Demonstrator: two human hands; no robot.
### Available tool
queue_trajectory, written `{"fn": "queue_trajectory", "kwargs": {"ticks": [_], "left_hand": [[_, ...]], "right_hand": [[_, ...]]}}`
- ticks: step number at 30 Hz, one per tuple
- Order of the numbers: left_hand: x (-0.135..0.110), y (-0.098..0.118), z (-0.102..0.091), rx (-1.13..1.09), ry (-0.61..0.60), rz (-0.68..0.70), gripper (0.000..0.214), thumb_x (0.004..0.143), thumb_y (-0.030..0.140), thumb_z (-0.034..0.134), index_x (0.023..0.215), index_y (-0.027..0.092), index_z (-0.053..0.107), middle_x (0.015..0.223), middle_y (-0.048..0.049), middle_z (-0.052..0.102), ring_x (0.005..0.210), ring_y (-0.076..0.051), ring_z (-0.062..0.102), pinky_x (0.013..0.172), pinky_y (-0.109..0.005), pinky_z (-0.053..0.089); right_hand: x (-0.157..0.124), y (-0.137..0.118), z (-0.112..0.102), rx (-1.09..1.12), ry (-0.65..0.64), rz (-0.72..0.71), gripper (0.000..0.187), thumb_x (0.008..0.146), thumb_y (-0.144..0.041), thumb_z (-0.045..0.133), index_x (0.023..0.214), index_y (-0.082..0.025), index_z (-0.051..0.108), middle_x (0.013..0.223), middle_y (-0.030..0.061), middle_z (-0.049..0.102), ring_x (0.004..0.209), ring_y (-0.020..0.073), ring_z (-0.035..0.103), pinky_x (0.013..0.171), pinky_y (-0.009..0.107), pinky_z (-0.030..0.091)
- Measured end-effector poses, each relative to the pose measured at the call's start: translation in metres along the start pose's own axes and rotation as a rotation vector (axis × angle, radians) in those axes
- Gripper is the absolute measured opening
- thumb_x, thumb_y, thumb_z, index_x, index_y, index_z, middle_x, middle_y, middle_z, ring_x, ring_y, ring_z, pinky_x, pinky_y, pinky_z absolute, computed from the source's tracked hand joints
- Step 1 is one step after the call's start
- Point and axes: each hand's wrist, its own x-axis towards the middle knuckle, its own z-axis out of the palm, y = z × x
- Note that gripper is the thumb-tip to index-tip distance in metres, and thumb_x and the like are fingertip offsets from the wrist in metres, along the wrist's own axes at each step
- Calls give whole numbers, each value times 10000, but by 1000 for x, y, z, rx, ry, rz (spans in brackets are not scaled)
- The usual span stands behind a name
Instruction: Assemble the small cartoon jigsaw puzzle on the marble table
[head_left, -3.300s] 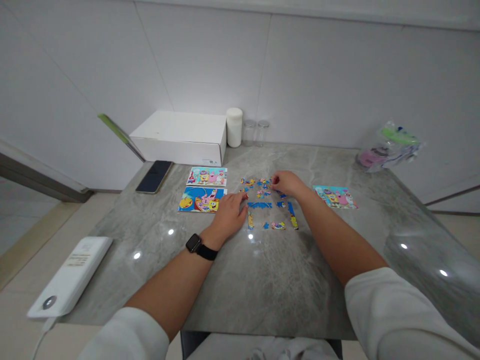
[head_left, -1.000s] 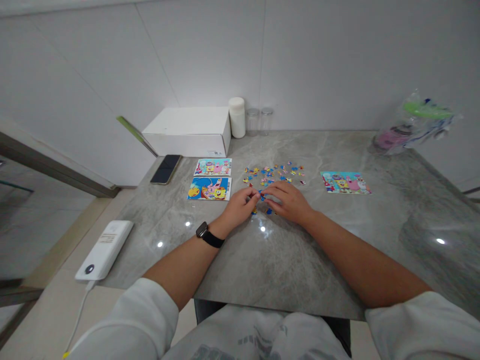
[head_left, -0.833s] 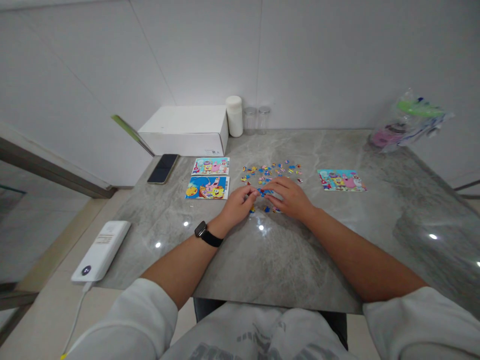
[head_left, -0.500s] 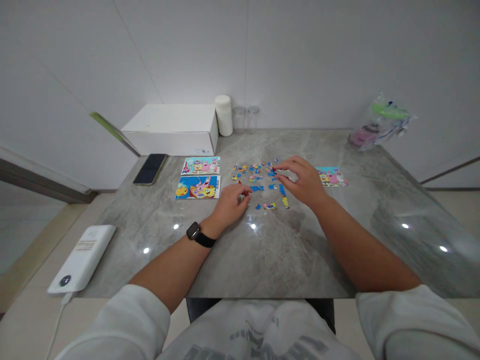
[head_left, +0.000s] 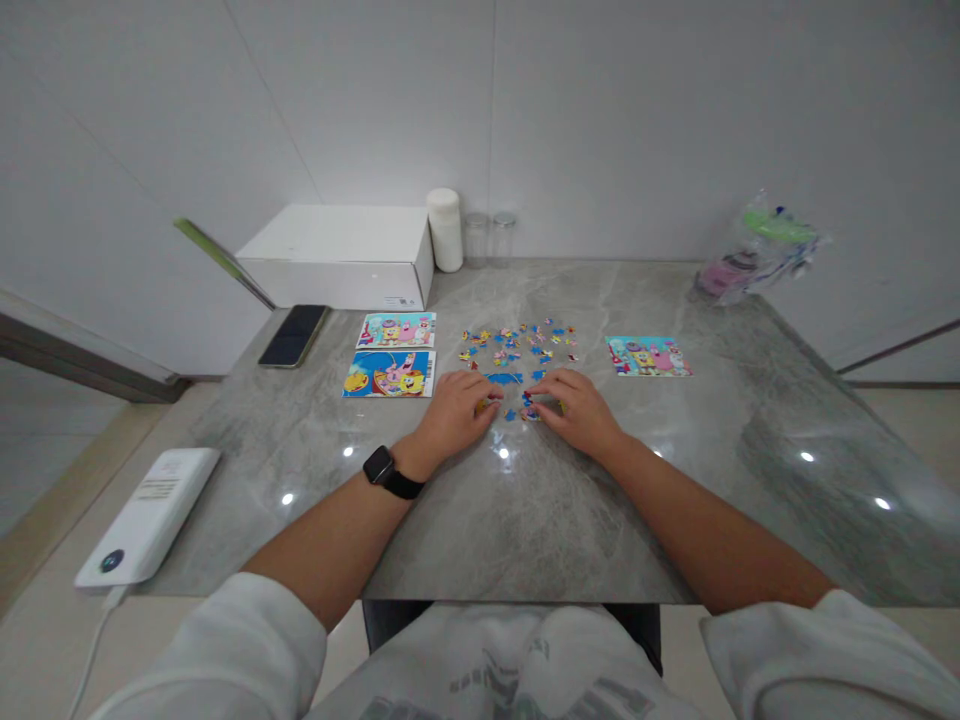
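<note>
Small jigsaw pieces in blue, yellow and pink lie at the middle of the table, the loose pieces [head_left: 504, 352] scattered behind my hands. In front, a joined blue strip [head_left: 504, 379] and a star-like blue piece [head_left: 511, 414] form part of a picture. My left hand [head_left: 463, 408] rests at the left of these, thumb and fingertips apart around pieces it partly hides. My right hand [head_left: 574, 408] pinches a small dark red-and-blue puzzle piece [head_left: 527, 397] just above the front row, covering the pieces at the right side.
Two cartoon picture cards [head_left: 396, 330] lie at the left, and another card [head_left: 649, 356] at the right. A phone [head_left: 295, 336], a white box [head_left: 337, 255], a white bottle [head_left: 445, 230] and two clear jars [head_left: 502, 240] stand farther back. A plastic bag [head_left: 757, 255] sits back right; a power bank [head_left: 150, 515] front left.
My right hand has come from the loose pieces toward me, bringing a small puzzle piece to the front row. The left hand has stayed nearly where it was. The view has shifted slightly.
</note>
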Motion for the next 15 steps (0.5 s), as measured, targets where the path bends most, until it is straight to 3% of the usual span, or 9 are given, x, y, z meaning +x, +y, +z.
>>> {"fn": "queue_trajectory", "kwargs": {"ticks": [6,15], "left_hand": [[-2,4,0,51,-89,72,126,979,334,715,1052,275,799,1096,-51,770,1089,-259,662,1022,-461,438],[-1,9,-3,68,-185,174,135,990,305,704,1015,287,835,1104,-39,783,1089,-254,660,1005,-452,425]], "right_hand": [[0,-8,4,-131,-120,14,185,937,-278,753,1116,-260,797,1217,93,732,1149,290,654,1039,469,453],[1,-24,3,-212,-164,31,180,970,-283,701,1116,-253,801,1276,94,710,1188,284,614,1052,458,401]]}}
